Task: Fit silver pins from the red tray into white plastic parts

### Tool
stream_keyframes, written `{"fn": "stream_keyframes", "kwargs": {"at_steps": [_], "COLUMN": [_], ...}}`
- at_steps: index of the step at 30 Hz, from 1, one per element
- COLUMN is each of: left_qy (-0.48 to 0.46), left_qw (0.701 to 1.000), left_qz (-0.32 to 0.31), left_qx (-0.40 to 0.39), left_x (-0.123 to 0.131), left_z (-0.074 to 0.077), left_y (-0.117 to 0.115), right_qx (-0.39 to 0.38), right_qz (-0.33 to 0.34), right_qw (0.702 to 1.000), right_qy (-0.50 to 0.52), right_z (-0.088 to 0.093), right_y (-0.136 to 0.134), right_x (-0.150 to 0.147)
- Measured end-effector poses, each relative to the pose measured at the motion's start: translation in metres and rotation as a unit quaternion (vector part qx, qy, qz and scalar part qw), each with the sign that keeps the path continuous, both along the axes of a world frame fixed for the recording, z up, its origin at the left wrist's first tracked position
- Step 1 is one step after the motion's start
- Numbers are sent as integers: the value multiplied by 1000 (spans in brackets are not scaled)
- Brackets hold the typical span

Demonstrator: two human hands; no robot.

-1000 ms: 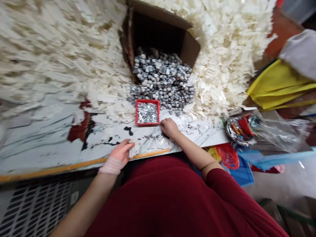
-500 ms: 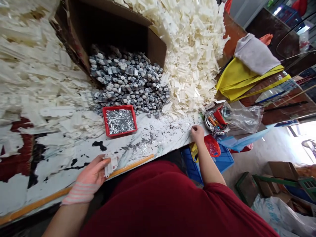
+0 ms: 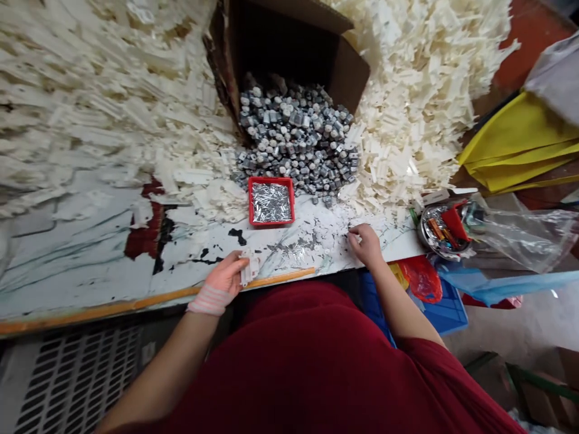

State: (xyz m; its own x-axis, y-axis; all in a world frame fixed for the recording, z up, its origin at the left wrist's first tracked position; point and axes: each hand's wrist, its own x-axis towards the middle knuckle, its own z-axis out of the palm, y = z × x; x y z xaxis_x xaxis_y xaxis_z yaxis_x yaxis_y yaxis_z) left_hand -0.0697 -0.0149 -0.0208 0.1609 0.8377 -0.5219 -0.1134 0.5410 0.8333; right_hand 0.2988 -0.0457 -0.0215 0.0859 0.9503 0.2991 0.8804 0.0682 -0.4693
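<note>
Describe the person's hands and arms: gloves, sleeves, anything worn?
No gloves on the left hand or right hand. The left wrist wears a pink-and-white striped band; the right wrist shows none. The forearms are bare below a dark red short-sleeved top. No cables or markings show.

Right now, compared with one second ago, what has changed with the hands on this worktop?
The right hand has moved rightward along the worktop, away from the small metal pins. The left hand still holds the white plastic piece. The red tray and the cardboard box of grey metal parts stayed in place.
</note>
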Motion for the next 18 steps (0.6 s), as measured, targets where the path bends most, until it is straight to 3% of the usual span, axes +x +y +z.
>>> {"fn": "stream_keyframes", "kwargs": {"at_steps": [4, 8, 18], "left_qy": [-96, -104, -91], "left_qw": [992, 990, 993], "left_qz": [45, 53, 36], "left_qx": [-70, -77, -58], "left_x": [1, -1, -4], "left_z": [5, 5, -7], "left_y": [1, 0, 1], "right_qx": [-23, -51, -111], "right_qz": [128, 204, 253], "right_qw": [990, 974, 953], "right_qy": [-44, -82, -121], "right_z": [-10, -16, -20], "right_y": [-2, 0, 13], "right_x": [-45, -68, -95]}}
